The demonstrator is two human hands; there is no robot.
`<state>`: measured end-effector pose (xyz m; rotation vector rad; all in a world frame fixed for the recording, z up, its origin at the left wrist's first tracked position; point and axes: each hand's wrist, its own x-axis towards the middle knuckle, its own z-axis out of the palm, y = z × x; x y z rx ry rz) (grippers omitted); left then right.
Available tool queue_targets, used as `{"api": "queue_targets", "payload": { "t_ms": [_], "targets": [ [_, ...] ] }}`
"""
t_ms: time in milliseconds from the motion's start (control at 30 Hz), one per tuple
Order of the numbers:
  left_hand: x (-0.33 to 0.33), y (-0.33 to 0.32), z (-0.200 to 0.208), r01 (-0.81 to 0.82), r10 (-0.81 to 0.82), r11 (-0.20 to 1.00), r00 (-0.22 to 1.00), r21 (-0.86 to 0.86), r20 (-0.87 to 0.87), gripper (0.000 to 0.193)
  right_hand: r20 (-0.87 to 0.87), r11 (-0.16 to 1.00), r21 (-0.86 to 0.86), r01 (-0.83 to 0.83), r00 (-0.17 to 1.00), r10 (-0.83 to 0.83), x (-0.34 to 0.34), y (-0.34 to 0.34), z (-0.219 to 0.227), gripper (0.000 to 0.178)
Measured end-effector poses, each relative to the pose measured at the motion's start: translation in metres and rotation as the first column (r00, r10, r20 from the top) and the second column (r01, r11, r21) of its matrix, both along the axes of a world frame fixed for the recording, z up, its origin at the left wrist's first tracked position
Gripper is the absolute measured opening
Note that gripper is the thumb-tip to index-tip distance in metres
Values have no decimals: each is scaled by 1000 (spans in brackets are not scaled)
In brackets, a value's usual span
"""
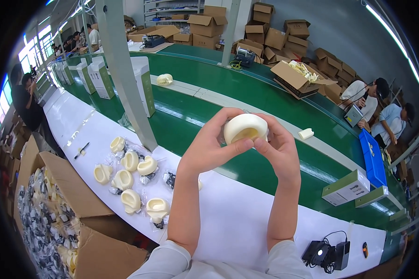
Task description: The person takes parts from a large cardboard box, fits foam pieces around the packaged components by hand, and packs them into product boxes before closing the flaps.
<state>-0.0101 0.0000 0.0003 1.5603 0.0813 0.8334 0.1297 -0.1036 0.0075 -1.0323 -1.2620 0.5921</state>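
Between both hands, raised over the green conveyor belt, I hold a cream-coloured rounded plastic part point(246, 126) with a hollow facing me. My left hand point(218, 142) grips its left side and my right hand point(280, 146) its right side; both thumbs meet at the lower rim. What lies behind the part is hidden by it and my fingers. To the left of my forearm, several similar cream parts point(123, 179) with dark cables in clear plastic bags lie on the white table point(233, 218).
An open carton point(65, 186) full of bagged parts stands at the lower left. A grey post point(125, 79) rises beside the green belt point(195, 109). Black adapters with cables point(328, 255) lie at the lower right. Green-and-white boxes point(347, 188) and a blue tray point(373, 160) stand right; people work farther off.
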Motion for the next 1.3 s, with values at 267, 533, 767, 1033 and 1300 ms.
{"api": "queue_targets", "payload": {
  "t_ms": [267,533,767,1033,1300],
  "targets": [
    [3,0,-2,-4,4,1000,1000,18,26,49,12,1000,5,20,1000,-20,0,0,-1,40],
    [2,5,-5,14,-14,1000,1000,20,12,53,15,1000,-15,23,1000,-23,0,4,-3,40],
    [2,3,-3,11,-11,1000,1000,4,-14,53,37,999,-37,36,999,-35,3,1,-3,40],
    [1,4,-4,7,-6,999,999,32,-39,53,25,998,-64,19,1000,-17,2,1,-2,40],
    [1,7,-4,15,-13,998,1000,67,-22,54,40,997,-72,-3,999,5,6,4,-4,36]
  ]
}}
